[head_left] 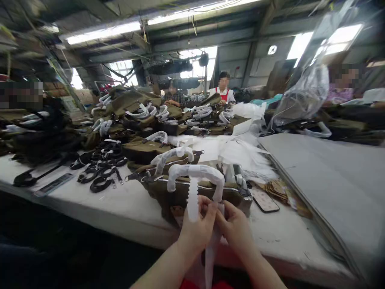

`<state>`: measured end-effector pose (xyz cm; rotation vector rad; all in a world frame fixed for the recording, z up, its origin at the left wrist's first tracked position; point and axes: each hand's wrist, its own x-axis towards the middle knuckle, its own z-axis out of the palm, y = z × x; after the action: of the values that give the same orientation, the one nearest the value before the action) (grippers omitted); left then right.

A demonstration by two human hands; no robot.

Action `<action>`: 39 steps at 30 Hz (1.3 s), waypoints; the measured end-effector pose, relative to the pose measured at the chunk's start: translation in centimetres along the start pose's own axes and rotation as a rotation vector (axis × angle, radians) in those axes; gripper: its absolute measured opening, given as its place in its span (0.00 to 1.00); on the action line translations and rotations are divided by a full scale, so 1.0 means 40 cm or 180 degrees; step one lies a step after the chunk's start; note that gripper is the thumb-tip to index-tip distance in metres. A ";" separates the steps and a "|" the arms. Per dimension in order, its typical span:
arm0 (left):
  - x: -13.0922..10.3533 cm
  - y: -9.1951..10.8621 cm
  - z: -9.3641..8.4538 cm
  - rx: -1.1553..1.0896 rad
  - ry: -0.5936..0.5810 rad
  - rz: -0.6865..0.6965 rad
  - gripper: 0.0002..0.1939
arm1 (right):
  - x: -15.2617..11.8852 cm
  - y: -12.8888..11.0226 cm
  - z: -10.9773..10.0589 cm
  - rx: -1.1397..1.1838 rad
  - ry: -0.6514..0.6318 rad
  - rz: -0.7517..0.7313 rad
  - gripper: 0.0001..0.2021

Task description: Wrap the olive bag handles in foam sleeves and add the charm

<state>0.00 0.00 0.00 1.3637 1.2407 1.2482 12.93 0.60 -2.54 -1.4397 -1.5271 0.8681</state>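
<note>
An olive handbag (180,196) with a silver zipper stands at the table's front edge. Its arched handle (195,171) is wrapped in white tissue-like material. At the lower right end of the handle, my left hand (197,228) and my right hand (237,228) meet with fingertips pinched on a white wrapping strip (213,257), which hangs down toward my lap. A white piece with notched edges (193,200) runs from the handle's top down to my left hand; whether that hand grips it too, I cannot tell. Another bag with a wrapped handle (173,154) sits directly behind.
Black straps with metal clips (102,180) lie left on the white table (132,216), near a ruler-like strip (54,184). A phone (265,200) and brown pieces (275,189) lie right. White sheets (237,154) and piled bags (135,104) are behind; co-workers (223,90) sit beyond.
</note>
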 end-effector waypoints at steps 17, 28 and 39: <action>-0.047 -0.014 -0.073 0.0653 0.0356 0.0275 0.19 | -0.010 0.004 -0.009 0.0281 -0.0452 -0.0018 0.21; -0.026 -0.033 -0.023 -0.1450 -0.0829 -0.0954 0.28 | -0.009 -0.010 -0.037 -0.0623 -0.0093 -0.0145 0.22; -0.022 -0.027 -0.013 -0.1849 -0.0757 -0.0887 0.26 | -0.023 -0.023 -0.044 -0.0226 -0.0055 -0.0451 0.14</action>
<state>-0.62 -0.76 -1.12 0.8510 0.7822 1.0953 14.14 -0.53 -1.10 -1.3584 -1.6660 0.7499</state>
